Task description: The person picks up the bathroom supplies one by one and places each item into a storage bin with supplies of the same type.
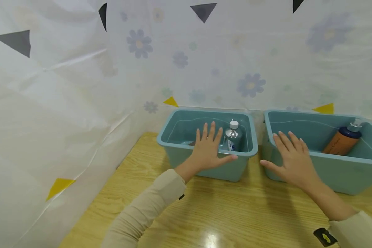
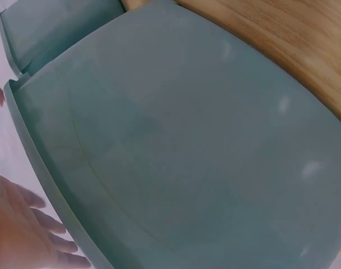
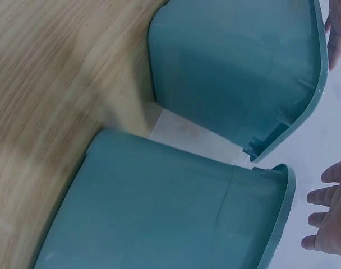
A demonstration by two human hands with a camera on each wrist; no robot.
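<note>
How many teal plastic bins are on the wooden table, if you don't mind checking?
2. The left bin sits under the left hand; the right bin stands beside it, apart, under the right hand. No others show.

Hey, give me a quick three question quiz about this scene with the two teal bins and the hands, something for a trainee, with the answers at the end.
1. True or false: the left hand grips the clear bottle.
2. Which bin holds the orange bottle: A, the left bin, or B, the right bin?
3. What do both bins stand on?

Key:
1. False. Its fingers are spread flat over the near rim, beside the bottle.
2. B. The right hand hovers open at that bin's near left corner.
3. A wooden table.
</note>
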